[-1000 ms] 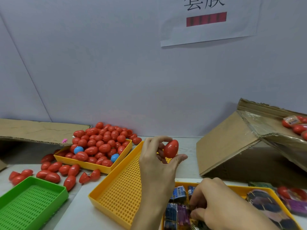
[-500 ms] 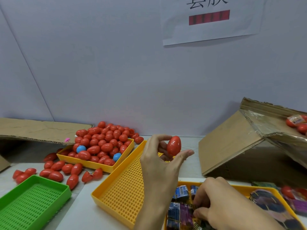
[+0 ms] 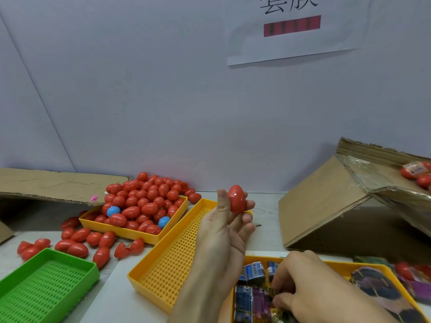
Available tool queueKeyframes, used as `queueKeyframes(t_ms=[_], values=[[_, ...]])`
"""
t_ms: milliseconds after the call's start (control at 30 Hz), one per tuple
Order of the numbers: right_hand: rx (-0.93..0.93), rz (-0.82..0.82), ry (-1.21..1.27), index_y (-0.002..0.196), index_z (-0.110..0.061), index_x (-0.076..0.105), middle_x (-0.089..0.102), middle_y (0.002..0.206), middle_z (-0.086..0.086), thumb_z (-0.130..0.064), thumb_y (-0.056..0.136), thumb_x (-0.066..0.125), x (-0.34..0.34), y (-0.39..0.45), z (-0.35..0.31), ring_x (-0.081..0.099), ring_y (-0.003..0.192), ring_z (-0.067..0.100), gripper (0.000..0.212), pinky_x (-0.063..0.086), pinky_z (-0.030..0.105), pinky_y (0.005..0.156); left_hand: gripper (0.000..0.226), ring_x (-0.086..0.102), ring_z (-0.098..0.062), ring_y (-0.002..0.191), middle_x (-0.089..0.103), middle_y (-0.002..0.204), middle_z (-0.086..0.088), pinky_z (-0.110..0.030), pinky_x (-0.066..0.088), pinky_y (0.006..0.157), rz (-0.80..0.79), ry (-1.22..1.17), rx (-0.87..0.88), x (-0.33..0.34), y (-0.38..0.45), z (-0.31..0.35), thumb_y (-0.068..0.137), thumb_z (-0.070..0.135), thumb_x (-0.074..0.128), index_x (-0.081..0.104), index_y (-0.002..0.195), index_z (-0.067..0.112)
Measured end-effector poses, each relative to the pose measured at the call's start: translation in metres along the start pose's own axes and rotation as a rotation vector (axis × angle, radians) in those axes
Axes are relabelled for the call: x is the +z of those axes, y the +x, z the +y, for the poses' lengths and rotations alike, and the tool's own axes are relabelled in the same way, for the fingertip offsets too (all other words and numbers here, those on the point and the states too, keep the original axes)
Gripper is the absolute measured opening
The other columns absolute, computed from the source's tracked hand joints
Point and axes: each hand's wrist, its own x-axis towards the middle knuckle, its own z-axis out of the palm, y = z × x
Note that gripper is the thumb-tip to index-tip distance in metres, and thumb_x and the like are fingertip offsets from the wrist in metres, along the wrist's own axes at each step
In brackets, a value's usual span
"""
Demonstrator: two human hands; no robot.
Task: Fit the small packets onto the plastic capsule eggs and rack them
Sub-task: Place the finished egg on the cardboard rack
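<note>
Red egg [image 3: 236, 199], centre of frame, held upright, pointed end up, above the far end of the empty yellow tray [image 3: 168, 259]. Left hand [image 3: 224, 231] grasps it at the fingertips, thumb on the left side, fingers behind and under. Over the last 1 s the egg has turned from tilted to upright and the grip has moved to its lower half, leaving the top bare: likely readied for a packet.

Right hand [image 3: 310, 290], lower right of frame, stays bent into the tray of packets [image 3: 251, 297], fingers curled among the blue and purple ones; cannot tell if 1 is pinched yet. No packet lifted.

Egg supply [image 3: 144, 201] heaped in the tray at left centre; green tray [image 3: 44, 285] at lower left.
</note>
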Motion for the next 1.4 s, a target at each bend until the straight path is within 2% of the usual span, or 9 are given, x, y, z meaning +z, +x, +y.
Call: queueKeyframes(t_ms=[100,300,567,733,833,1000,1167,1267,1400], values=[[-0.003,0.002,-0.004,0.086,-0.040,0.060,0.041,0.102,-0.016,-0.037,0.090,0.068,0.000,0.000,0.000,0.056,0.095,0.004,0.010,0.050,0.020,0.089,0.052,0.060,-0.009,0.053,0.069,0.079,-0.014,-0.017,0.052,0.045,-0.013,-0.051,-0.036,-0.001,0.000,0.001,0.078,0.041,0.063,0.066,0.104,-0.004],[-0.017,0.003,-0.029,0.103,-0.035,0.070,0.039,0.102,-0.016,-0.038,0.091,0.066,-0.001,0.004,0.001,0.055,0.099,0.005,0.013,0.049,0.021,0.093,0.051,0.054,-0.010,0.052,0.063,0.077,-0.013,-0.017,0.047,0.042,-0.057,-0.146,-0.102,-0.002,0.000,0.003,0.084,0.038,0.057,0.065,0.106,-0.007],[-0.005,0.018,-0.014,0.089,-0.039,0.065,0.040,0.103,-0.016,-0.038,0.091,0.067,0.000,0.001,0.000,0.055,0.096,0.005,0.002,0.050,0.022,0.092,0.045,0.053,-0.011,0.052,0.064,0.078,-0.015,-0.017,0.044,0.040,-0.085,-0.169,-0.096,-0.004,0.003,0.001,0.087,0.034,0.056,0.066,0.103,-0.007],[0.020,0.028,-0.003,0.095,-0.037,0.068,0.041,0.103,-0.016,-0.039,0.090,0.067,0.000,0.002,0.001,0.054,0.094,0.004,0.005,0.048,0.020,0.091,0.037,0.067,-0.014,0.068,0.072,0.089,-0.008,-0.020,0.053,0.056,0.046,0.266,0.171,-0.006,0.006,-0.008,0.070,0.031,0.075,0.069,0.098,0.006],[0.027,0.040,0.000,0.093,-0.037,0.068,0.042,0.105,-0.016,-0.041,0.089,0.067,0.001,0.003,0.003,0.054,0.094,0.005,0.005,0.047,0.019,0.089,0.038,0.067,-0.008,0.064,0.071,0.094,-0.005,-0.019,0.052,0.057,0.117,0.622,0.313,-0.008,0.004,-0.011,0.069,0.031,0.081,0.066,0.101,0.015],[0.005,0.046,0.037,0.088,-0.039,0.066,0.042,0.104,-0.017,-0.042,0.088,0.069,0.003,0.005,0.006,0.054,0.093,0.005,0.004,0.046,0.017,0.086,0.034,0.066,-0.009,0.064,0.069,0.095,0.000,-0.015,0.050,0.053,0.132,0.761,0.360,-0.007,0.002,-0.010,0.073,0.031,0.081,0.064,0.099,0.018],[-0.087,0.042,0.328,0.080,-0.034,0.078,0.074,0.081,-0.011,-0.042,0.082,0.075,-0.016,-0.003,0.027,0.067,0.076,0.000,0.009,0.052,0.015,0.074,0.016,0.072,-0.015,0.074,0.070,0.081,-0.001,-0.021,0.054,0.055,0.142,0.645,0.293,-0.008,0.006,-0.013,0.089,0.012,0.071,0.062,0.101,0.008],[-0.160,0.156,0.594,0.076,-0.026,0.079,0.074,0.072,0.000,-0.035,0.082,0.074,-0.025,-0.008,0.039,0.061,0.059,0.004,0.012,0.046,0.015,0.059,0.013,0.069,-0.015,0.064,0.068,0.072,-0.001,-0.027,0.056,0.057,0.125,0.632,0.224,-0.011,0.007,-0.013,0.090,0.002,0.062,0.056,0.100,0.007],[-0.140,0.335,0.848,0.079,-0.023,0.080,0.074,0.073,0.007,-0.026,0.084,0.073,-0.017,0.001,0.045,0.063,0.064,0.010,0.009,0.045,0.028,0.060,0.013,0.054,-0.011,0.053,0.051,0.069,-0.007,-0.027,0.054,0.052,0.010,0.728,0.124,-0.011,0.004,-0.017,0.088,-0.001,0.056,0.062,0.095,0.008]])
